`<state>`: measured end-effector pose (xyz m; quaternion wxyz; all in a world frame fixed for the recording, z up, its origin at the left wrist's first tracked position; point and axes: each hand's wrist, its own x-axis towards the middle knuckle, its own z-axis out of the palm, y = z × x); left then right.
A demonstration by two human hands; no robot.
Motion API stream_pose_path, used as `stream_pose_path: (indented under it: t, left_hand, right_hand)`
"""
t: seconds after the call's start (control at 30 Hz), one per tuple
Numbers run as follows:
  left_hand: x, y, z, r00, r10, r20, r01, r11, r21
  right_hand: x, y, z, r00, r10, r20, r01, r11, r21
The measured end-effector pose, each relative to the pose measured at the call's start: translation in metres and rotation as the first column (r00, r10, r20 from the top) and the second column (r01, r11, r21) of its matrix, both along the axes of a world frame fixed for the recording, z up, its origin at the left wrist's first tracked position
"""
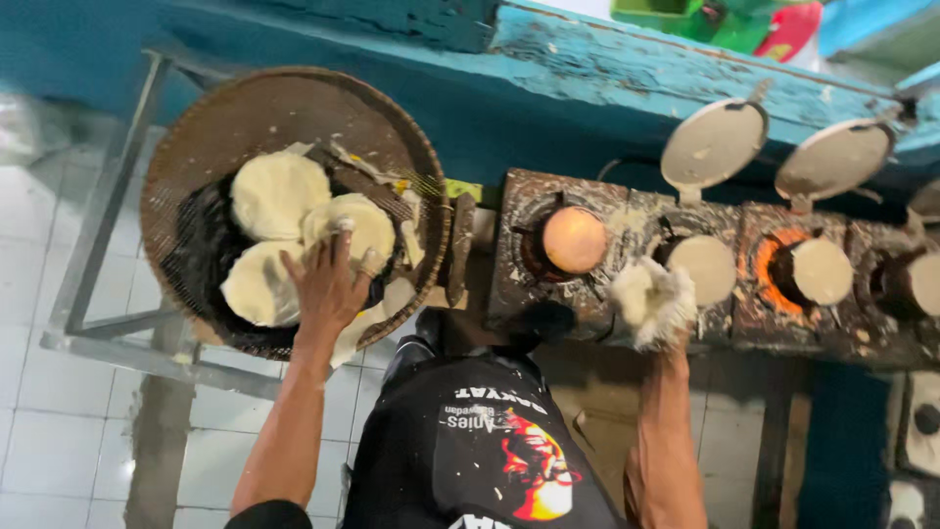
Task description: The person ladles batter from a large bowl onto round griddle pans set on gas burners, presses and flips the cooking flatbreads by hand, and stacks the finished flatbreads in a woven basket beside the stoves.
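My left hand (331, 284) lies spread, fingers apart, flat on a pale round flatbread (350, 227) in the woven basket (196, 147), beside two more rounds (279, 191). My right hand (654, 309) is closed in a loose grip around a white, dough-caked cloth (641, 294), just in front of the row of small burners (627, 255). Round cakes sit on the burners, one glowing orange (574, 239), with two round lids (713, 145) tipped open behind them.

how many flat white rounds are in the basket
3: one at the top, one on the right under the left hand, one at lower left. Others may lie hidden beneath.
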<state>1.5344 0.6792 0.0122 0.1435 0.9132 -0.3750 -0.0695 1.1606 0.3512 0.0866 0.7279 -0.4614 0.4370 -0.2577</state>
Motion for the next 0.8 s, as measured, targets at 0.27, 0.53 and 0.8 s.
stream_pose_path:
  t: [0.27, 0.53, 0.8]
  left_hand:
    - [-0.034, -0.011, 0.024, 0.984, -0.163, 0.075, 0.180, 0.898, -0.401]
    - [-0.117, 0.009, 0.029, 0.927, -0.312, -0.207, 0.170, 0.843, -0.511]
    - [-0.132, 0.015, 0.017, 0.899, -0.328, -0.290, 0.159, 0.861, -0.483]
  right_hand:
    - [0.093, -0.048, -0.113, 0.747, -0.108, -0.655, -0.640, 0.147, -0.754]
    - [0.068, -0.022, -0.149, 0.409, -0.181, -0.894, -0.849, 0.285, -0.446]
    - [0.099, -0.013, -0.132, 0.500, -0.041, -0.865, -0.862, 0.071, -0.502]
